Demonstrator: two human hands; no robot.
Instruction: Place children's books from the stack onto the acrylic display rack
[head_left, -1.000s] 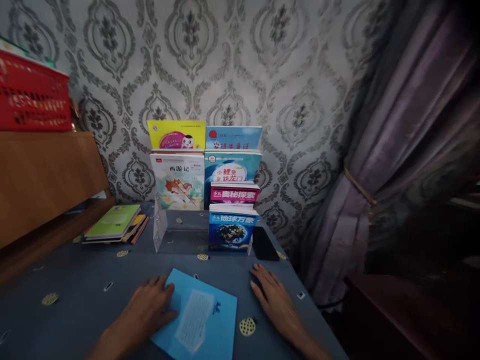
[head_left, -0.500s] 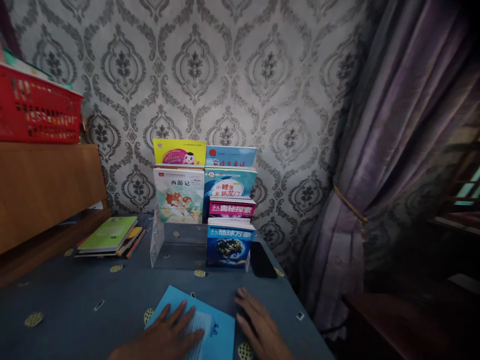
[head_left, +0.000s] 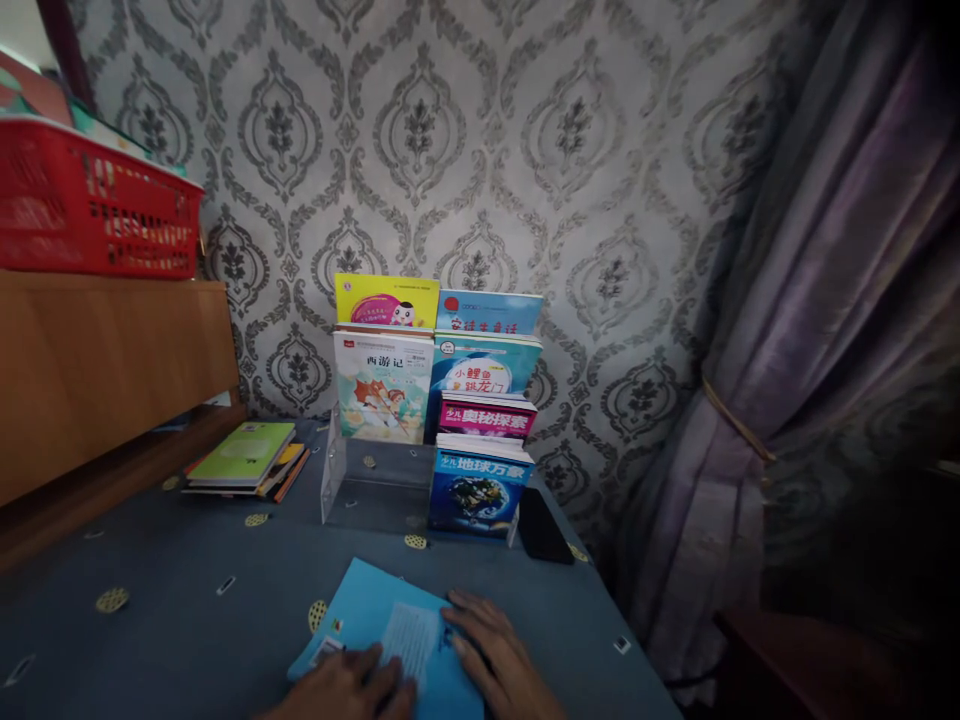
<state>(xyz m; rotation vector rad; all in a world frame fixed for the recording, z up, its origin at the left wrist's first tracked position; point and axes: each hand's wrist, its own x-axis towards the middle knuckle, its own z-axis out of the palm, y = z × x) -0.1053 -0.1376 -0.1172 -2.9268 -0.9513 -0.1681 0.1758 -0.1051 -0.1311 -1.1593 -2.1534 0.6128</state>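
Observation:
A light blue book (head_left: 375,605) lies aslant on the table, with a white printed panel and a barcode on the side facing up. My left hand (head_left: 349,688) rests on its lower part, fingers slightly bent and partly apart, gripping nothing that I can see. Along the right side of the book, my right hand (head_left: 499,655) lies with fingers stretched out, the tips over the cover near its edge. Beyond both hands stands a clear tiered rack (head_left: 334,470). It holds a white-covered book (head_left: 382,390), a yellow book (head_left: 386,295) and a blue globe-cover book (head_left: 480,495) among several others.
A dark phone (head_left: 544,525) lies right of the rack. Stacked books (head_left: 244,455) with a green one on top lie at the left, near a wooden cabinet (head_left: 112,370) bearing a red basket (head_left: 112,205). A purple curtain (head_left: 735,400) hangs beyond the table's right edge.
My right hand has moved left from beside the book onto its right edge. My left hand has drawn lower, its fingers more bent, uncovering more of the cover. The view has shifted slightly left.

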